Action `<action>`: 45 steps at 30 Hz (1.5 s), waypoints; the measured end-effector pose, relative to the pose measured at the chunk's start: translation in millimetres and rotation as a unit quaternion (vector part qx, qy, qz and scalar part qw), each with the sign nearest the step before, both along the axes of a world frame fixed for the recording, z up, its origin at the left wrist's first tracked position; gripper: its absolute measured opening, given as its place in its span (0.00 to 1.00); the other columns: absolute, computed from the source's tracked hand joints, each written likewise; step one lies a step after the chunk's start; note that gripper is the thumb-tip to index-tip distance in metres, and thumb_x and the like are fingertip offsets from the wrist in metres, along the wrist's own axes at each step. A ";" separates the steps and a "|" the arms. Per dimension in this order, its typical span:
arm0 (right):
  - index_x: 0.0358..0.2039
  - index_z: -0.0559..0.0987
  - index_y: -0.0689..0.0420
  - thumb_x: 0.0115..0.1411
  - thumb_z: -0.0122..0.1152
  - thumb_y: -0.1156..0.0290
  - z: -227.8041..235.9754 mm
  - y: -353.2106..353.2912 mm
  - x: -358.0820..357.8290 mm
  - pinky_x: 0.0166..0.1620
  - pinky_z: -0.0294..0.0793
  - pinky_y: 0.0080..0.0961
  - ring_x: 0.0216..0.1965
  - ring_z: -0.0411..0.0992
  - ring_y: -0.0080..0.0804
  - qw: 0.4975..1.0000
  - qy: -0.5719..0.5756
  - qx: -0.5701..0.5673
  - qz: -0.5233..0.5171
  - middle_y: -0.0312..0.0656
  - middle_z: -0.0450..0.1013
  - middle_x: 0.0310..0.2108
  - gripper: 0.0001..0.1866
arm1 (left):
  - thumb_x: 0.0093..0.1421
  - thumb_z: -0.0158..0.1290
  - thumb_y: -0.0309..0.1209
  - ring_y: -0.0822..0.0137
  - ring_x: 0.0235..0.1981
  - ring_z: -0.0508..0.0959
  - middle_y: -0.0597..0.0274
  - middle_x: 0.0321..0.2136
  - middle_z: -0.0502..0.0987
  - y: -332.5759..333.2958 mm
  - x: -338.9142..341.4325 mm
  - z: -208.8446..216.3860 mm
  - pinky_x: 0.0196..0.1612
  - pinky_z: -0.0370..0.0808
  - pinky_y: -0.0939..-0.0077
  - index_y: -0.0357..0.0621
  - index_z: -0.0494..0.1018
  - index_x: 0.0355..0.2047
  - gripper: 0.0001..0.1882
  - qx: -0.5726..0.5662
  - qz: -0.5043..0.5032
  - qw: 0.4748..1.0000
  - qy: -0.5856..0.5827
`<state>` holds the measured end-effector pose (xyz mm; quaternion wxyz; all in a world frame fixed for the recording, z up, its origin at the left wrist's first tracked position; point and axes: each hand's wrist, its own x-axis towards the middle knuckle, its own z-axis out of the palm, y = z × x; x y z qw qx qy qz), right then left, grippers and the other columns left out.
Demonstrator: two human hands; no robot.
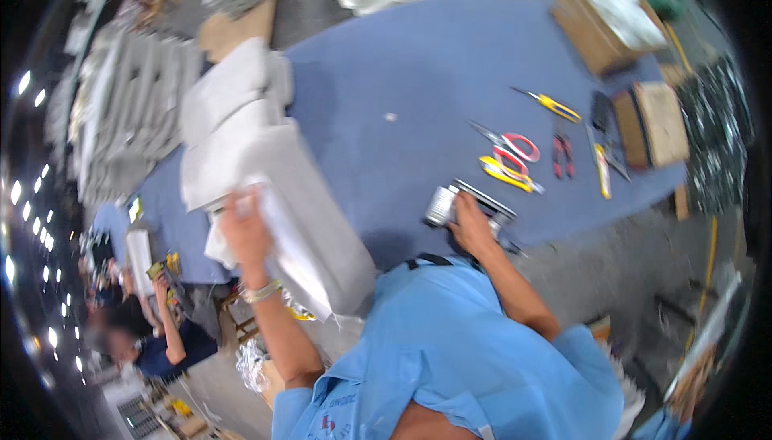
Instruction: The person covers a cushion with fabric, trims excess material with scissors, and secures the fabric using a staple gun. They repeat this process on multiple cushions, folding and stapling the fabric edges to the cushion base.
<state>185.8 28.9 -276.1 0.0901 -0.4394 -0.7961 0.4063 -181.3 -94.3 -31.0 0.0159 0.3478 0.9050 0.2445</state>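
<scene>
A long light-grey fabric-covered cushion point(310, 211) lies along the left part of the blue table, its near end reaching over the edge. My left hand point(248, 235) grips its left side, where a white lining point(291, 239) shows; the fingers are blurred. Further right, at the table's near edge, my right hand point(473, 227) is wrapped round a silver and black staple gun point(441, 205). Just beyond it lie red-handled scissors point(515, 151) and a yellow utility knife point(508, 175).
More grey cushions point(229, 94) are stacked beyond. On the blue table point(426, 62), red pliers point(563, 155), a yellow screwdriver point(556, 107) and another yellow knife point(602, 171) lie near cardboard boxes point(591, 34). A co-worker point(173, 343) is at the left.
</scene>
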 end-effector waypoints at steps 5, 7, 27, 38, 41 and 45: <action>0.52 0.77 0.60 0.57 0.68 0.70 33.3 46.9 15.5 0.59 0.72 0.45 0.55 0.73 0.53 0.999 0.005 0.040 0.030 0.52 0.75 0.54 0.22 | 0.70 0.55 0.32 0.65 0.49 0.78 0.47 0.52 0.79 -9.3 32.6 38.4 0.51 0.75 0.72 0.32 0.72 0.60 0.22 0.196 0.012 0.979 0.053; 0.54 0.78 0.59 0.58 0.66 0.70 34.5 75.6 19.9 0.59 0.72 0.45 0.54 0.73 0.53 0.995 0.006 0.097 -0.035 0.50 0.75 0.53 0.22 | 0.70 0.56 0.32 0.62 0.52 0.78 0.48 0.56 0.77 -6.9 52.8 49.4 0.56 0.74 0.70 0.34 0.71 0.62 0.23 0.213 0.050 0.973 0.068; 0.58 0.76 0.59 0.63 0.68 0.72 23.5 178.3 16.7 0.34 0.74 0.24 0.28 0.74 0.25 0.975 0.171 -0.112 -0.086 0.38 0.79 0.32 0.23 | 0.75 0.42 0.44 0.69 0.25 0.76 0.59 0.17 0.79 43.4 -85.0 47.2 0.37 0.71 0.73 0.35 0.80 0.16 0.35 0.249 -0.107 0.951 -0.152; 0.51 0.80 0.59 0.53 0.78 0.66 227.9 60.9 -57.3 0.35 0.73 0.23 0.30 0.72 0.21 0.891 0.395 -0.164 0.154 0.36 0.76 0.31 0.26 | 0.72 0.49 0.39 0.60 0.34 0.78 0.57 0.31 0.82 81.0 0.8 89.5 0.42 0.70 0.63 0.45 0.84 0.35 0.17 0.171 -0.162 0.948 0.213; 0.49 0.80 0.60 0.52 0.79 0.57 244.4 56.0 -84.2 0.35 0.73 0.27 0.29 0.72 0.26 0.907 0.354 -0.112 0.198 0.40 0.76 0.31 0.29 | 0.68 0.55 0.43 0.48 0.57 0.73 0.49 0.55 0.75 63.5 12.4 107.9 0.60 0.68 0.58 0.47 0.75 0.59 0.23 0.079 -0.261 0.949 0.161; 0.49 0.79 0.61 0.52 0.78 0.48 245.6 50.9 -105.2 0.35 0.73 0.30 0.29 0.73 0.31 0.905 0.344 -0.088 0.236 0.43 0.76 0.31 0.34 | 0.52 0.69 0.51 0.41 0.71 0.57 0.46 0.71 0.57 38.2 23.2 144.6 0.71 0.55 0.48 0.53 0.66 0.69 0.46 -0.065 -0.348 0.928 0.115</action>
